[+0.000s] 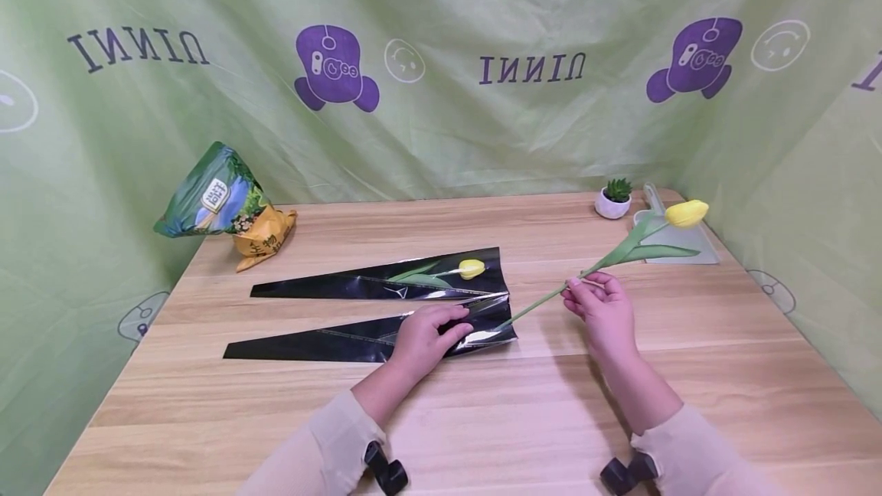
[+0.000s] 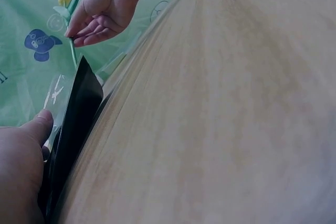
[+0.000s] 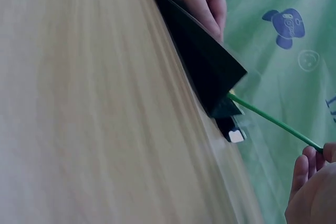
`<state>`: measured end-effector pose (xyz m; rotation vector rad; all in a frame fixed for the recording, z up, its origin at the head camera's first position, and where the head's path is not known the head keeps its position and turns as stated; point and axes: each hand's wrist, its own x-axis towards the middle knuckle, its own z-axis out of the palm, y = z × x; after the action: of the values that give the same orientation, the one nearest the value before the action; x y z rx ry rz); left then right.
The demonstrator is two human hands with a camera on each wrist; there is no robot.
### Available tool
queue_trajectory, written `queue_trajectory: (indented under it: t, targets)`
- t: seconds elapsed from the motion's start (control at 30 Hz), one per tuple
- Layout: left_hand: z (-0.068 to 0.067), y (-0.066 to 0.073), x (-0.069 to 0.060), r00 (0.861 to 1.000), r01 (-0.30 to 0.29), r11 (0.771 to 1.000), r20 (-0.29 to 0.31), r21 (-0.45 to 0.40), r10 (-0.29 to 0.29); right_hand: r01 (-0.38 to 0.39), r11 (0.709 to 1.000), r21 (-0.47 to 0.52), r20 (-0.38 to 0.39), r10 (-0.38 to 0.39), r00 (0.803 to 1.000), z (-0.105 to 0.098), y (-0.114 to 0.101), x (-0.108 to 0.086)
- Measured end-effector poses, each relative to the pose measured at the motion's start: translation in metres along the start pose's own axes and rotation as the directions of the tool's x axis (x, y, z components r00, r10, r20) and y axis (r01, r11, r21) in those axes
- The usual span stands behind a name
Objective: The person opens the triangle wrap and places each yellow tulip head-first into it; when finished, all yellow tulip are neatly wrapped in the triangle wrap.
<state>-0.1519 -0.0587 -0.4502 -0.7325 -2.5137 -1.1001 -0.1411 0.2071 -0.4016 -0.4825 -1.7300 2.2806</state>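
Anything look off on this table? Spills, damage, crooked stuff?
The bag at the back left of the table leans, its green top overhanging the crumpled orange base to the left, so it looks askew. No spill shows; the tulip in the right hand looks intact.

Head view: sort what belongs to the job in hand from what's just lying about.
Part of the job:
- yellow tulip, in the right hand
- near black sleeve, held at its mouth by the left hand
- far black sleeve, already holding a tulip

Apparently just lying about:
- green-and-orange bag
- potted succulent
- pale flat item with a handle
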Motion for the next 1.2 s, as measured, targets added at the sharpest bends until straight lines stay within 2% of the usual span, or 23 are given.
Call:
queue_trajectory:
  t: [0.27,0.73,1.2]
  targets:
    - [0.0,0.0,0.0,1.0,0.002,1.0,0.003,0.001,-0.002,-0.005,1.0,-0.028,0.044,0.006,0.999,0.017,0.015,-0.01]
    - [0.0,0.001,0.0,1.0,0.008,1.0,0.007,-0.018,-0.008,-0.091,0.994,-0.053,0.131,0.097,0.987,0.044,0.034,-0.024]
    - [-0.001,0.002,0.001,1.0,0.01,1.0,0.025,-0.011,-0.01,-0.108,0.991,-0.081,0.124,0.117,0.985,0.051,0.036,-0.029]
